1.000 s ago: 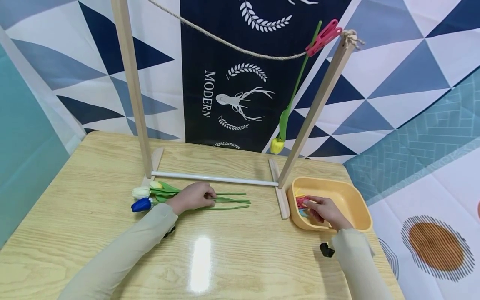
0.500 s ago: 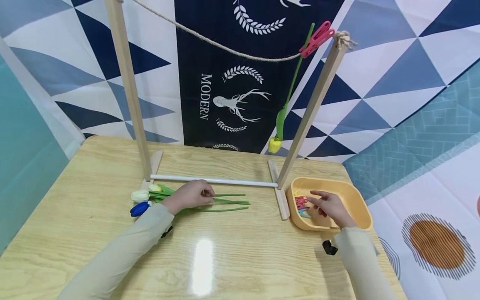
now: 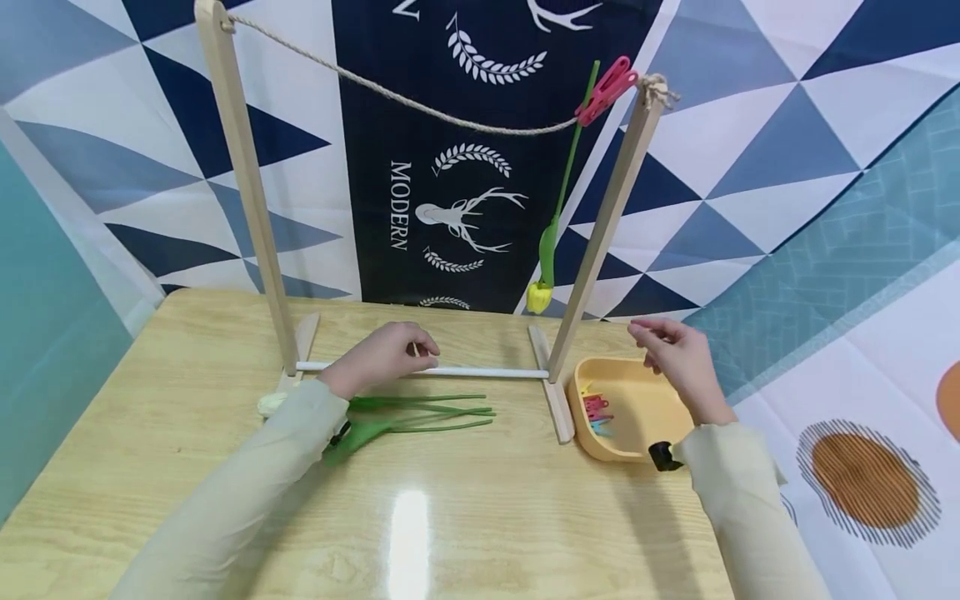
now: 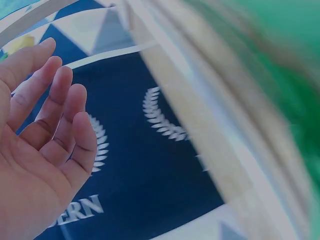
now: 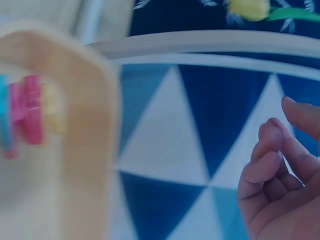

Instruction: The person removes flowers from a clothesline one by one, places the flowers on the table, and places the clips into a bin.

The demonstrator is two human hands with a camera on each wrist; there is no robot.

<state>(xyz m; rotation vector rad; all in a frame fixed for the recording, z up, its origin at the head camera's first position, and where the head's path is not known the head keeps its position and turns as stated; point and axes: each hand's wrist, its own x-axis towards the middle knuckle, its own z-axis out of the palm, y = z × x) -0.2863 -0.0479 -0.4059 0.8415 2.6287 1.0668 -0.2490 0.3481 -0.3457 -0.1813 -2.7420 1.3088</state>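
Observation:
My left hand (image 3: 390, 354), fingers loosely bent and holding nothing, hovers above the white rod (image 3: 487, 372) at the frame's foot. Below it on the table lie artificial tulips: green stems (image 3: 450, 408) point right, and a white bloom (image 3: 270, 405) shows beside the sleeve, which hides the rest. A blurred green leaf (image 3: 363, 433) sits close to the left wrist. My right hand (image 3: 681, 358) is raised over the back of the yellow basin (image 3: 637, 457), relaxed, nothing in its fingers. Pink, blue and yellow clothespins (image 3: 596, 407) lie inside the basin's left end.
A rope (image 3: 405, 102) sags between two wooden posts (image 3: 247, 183). Near the right post, a pink clothespin (image 3: 607, 90) holds a yellow tulip (image 3: 540, 296) upside down on the rope. A patterned cloth (image 3: 442, 275) hangs behind the table.
My right hand has left the clothespins and risen out of the basin. My left hand has lifted off the tulip stems. The head view has tilted slightly upward.

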